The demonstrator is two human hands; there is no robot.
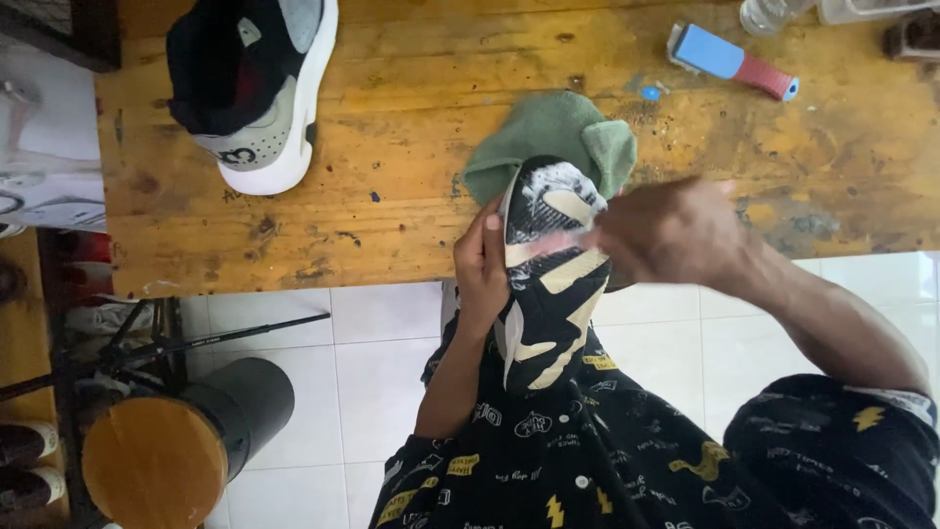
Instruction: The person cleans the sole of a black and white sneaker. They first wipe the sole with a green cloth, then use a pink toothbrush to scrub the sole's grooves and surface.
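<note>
Black-and-cream patterned shoe (pixel 550 284), green cloth (pixel 553 132), blue-and-red brush (pixel 732 62), yellowish stained wooden table (pixel 392 147).

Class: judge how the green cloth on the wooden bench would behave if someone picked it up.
The green cloth lies crumpled with a folded corner, so it would probably hang floppy. It looks thin, so likely light. Lying flat on the wooden bench, it should not roll or tip.

Sneaker (pixel 553 269) held at the near edge of the wooden table (pixel 392 186), toe resting on a cloth (pixel 553 132) lying on the table. Left hand (pixel 482 274) on the left side of the sneaker, right hand (pixel 671 230) on its right side. Second shoe (pixel 259 83) far left on the table. Brush (pixel 732 61) far right, behind the cloth. Stool (pixel 181 446) on the floor, lower left.
</note>
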